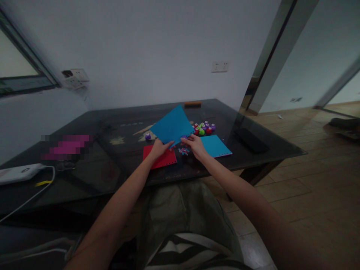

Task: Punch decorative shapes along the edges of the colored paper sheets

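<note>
A blue sheet of paper (172, 126) stood tilted up above the dark glass table (112, 165), its lower edge caught between the person's two hands. The left hand (159, 148) pinched the sheet's near left corner, fingers closed on the paper. The right hand (195, 144) met the sheet at its lower right edge, closed around a small purple punch (184, 138) that sat right on the paper's edge; how firmly it squeezed I could not tell. Both forearms reached out straight from the lap, bare, converging towards the middle of the table, wrists just above its surface.

Under the left hand lay a red sheet (163, 159), flat, with a row of small holes along its near edge. Just beside the right hand lay a second blue sheet (215, 146), also flat and holed along its near border. Between the two flat sheets, a scatter of tiny coloured paper cut-outs (184, 151) lay on the glass. Behind the raised sheet sat a cluster of small rounded punches (204, 128) in green, red and purple, looking like glossy plastic, and one lone purple punch (147, 136) stood apart on the left. The paper looked thin, matt and stiff enough to hold its plane.
</note>
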Demonstrator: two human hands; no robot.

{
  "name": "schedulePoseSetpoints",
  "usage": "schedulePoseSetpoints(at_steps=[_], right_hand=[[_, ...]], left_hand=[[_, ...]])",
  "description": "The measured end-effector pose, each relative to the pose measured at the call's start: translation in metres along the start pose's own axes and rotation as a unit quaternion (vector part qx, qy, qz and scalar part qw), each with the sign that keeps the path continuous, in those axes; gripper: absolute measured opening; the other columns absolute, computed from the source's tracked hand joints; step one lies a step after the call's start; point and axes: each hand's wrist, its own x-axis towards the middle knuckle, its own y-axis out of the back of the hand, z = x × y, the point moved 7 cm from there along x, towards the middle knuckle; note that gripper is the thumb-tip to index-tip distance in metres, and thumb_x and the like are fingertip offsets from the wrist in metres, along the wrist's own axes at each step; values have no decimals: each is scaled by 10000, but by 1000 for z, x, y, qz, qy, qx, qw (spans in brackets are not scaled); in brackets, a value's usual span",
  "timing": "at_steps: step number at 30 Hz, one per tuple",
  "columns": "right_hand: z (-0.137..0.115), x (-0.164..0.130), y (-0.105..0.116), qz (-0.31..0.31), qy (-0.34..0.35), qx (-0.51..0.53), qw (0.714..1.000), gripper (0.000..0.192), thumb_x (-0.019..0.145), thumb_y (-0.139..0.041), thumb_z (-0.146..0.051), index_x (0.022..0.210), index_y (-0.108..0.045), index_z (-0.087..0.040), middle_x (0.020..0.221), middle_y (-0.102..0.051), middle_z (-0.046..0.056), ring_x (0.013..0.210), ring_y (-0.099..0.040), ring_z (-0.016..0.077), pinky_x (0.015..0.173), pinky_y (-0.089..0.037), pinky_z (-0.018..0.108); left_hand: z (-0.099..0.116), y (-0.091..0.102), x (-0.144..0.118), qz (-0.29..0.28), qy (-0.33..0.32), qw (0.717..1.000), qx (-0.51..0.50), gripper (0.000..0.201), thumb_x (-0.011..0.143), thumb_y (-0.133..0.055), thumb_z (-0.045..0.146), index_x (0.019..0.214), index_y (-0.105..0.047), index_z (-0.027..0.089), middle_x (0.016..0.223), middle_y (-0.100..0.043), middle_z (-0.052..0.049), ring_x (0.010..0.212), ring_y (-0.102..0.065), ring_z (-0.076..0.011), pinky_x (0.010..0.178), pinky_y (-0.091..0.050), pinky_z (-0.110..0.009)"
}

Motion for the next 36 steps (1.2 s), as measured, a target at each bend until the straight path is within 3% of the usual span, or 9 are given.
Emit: schedulePoseSetpoints(at_steps=[7,12,22,26,33,36], right_hand=[[2,2,1,1,1,7,1000,338,530,-794,-363,739,-589,-194,722,-643,7,696,-606,169,711,-464,324],[4,4,5,10,11,-15,1000,345,530,-786,-393,724,-580,-196,737,-637,10,728,-598,178,708,-444,322],[0,3,2,2,26,14,1000,326,525,-790,-365,725,-594,-197,746,-644,6,741,-600,174,755,-448,325],[-1,3,3,6,17,2,1000,344,514,-794,-372,731,-593,-197,754,-653,9,759,-604,181,758,-457,328],[-2,3,4,10,22,14,1000,348,501,-803,-371,693,-572,-194,722,-644,2,723,-603,174,754,-459,326],[0,5,6,8,22,18,1000,350,498,-808,-363,687,-569,-192,706,-638,-6,708,-604,168,753,-459,323]], left_hand=[[5,2,-1,20,-14,1000,13,257,714,-665,313,885,-618,127,785,-706,-88,716,-645,-189,773,-514,-327],[6,-1,-3,-3,-5,1000,3,245,738,-640,351,846,-624,131,716,-699,-77,631,-637,-179,710,-528,-316],[6,-3,-3,-9,4,1000,1,204,740,-639,323,793,-634,125,671,-688,-80,686,-654,-201,711,-531,-310],[2,-1,-2,4,8,1000,-2,246,723,-655,317,872,-631,123,699,-693,-80,743,-659,-216,747,-525,-331],[10,3,-2,41,-19,999,6,363,689,-678,311,993,-610,126,945,-698,-123,1027,-608,-236,883,-478,-354],[11,0,-4,24,-5,1000,-6,353,702,-670,312,991,-616,117,865,-707,-115,936,-640,-240,837,-500,-355]])
